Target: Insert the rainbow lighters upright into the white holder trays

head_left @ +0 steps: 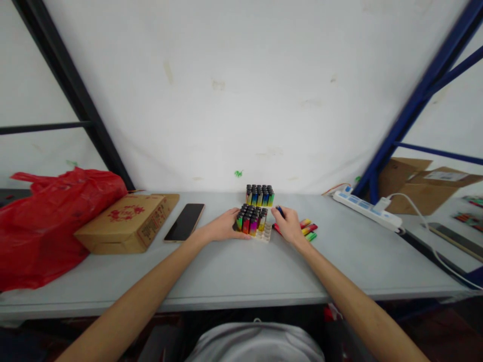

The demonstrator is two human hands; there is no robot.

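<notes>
My left hand point(225, 225) is wrapped round the left side of a pale tray point(266, 233) with round holes. Colourful lighters point(250, 221) stand upright in most of it, while holes at its right front show bare. To the right of the tray, my right hand point(288, 224) pinches a lighter whose dark top point(279, 211) pokes out above the fingers; the rest of it is hidden. Loose lighters point(310, 230), red, yellow and green, lie on the table beside and partly behind that hand. Behind the tray stands another block of upright lighters point(260, 194).
A smartphone point(185, 222) lies left of my left hand. Farther left are a brown cardboard box point(128, 221) and a red plastic bag point(49, 226). A white power strip point(368, 209) with a cable lies at the right, near an opened carton point(418, 186). A wall closes the table's back.
</notes>
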